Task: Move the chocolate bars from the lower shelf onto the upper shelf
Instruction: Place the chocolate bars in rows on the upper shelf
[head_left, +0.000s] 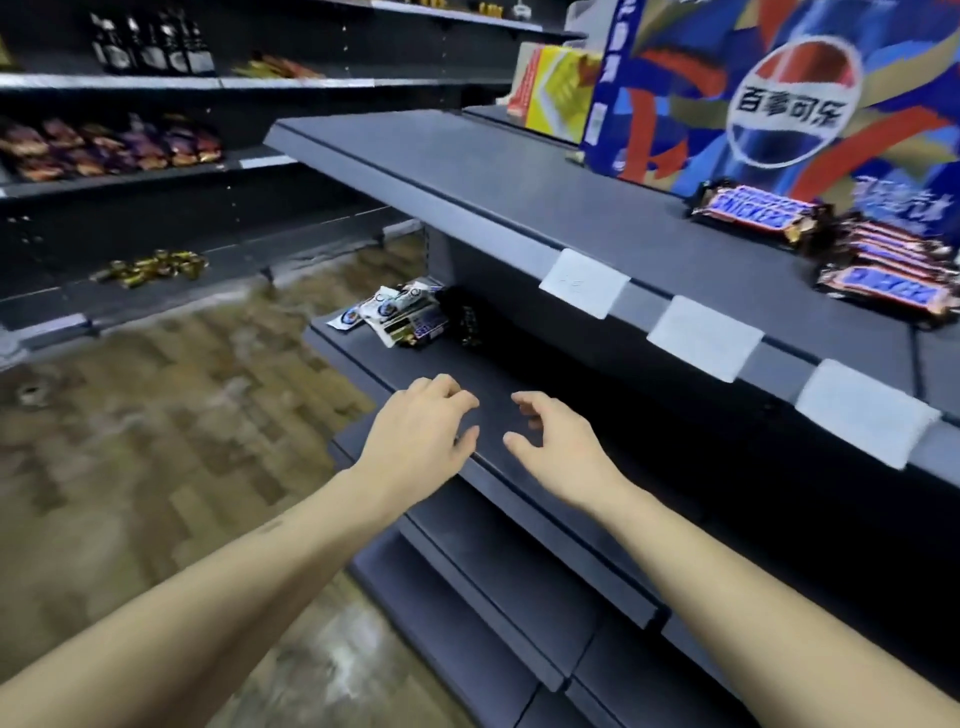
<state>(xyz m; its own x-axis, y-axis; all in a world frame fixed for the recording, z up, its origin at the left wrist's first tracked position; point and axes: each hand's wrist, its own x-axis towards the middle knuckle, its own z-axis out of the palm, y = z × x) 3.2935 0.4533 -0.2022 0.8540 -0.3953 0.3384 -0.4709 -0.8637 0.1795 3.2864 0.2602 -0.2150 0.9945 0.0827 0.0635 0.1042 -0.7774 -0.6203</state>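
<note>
Both hands, the left hand (423, 434) and the right hand (558, 447), hover loosely curled and empty; reaching blindly (dark lower shelf (519, 457)) may knock the wrappers (400, 314) beyond the left hand.

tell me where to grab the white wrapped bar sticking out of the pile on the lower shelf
Pinch the white wrapped bar by its near free end, coming from the open aisle side: it lies flat and angled outward atop the pile, and the upper shelf overhangs it.

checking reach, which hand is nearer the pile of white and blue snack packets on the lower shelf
Left. The left hand is just below-right of the white and blue snack packets; the right hand sits further right, beyond it.
</note>
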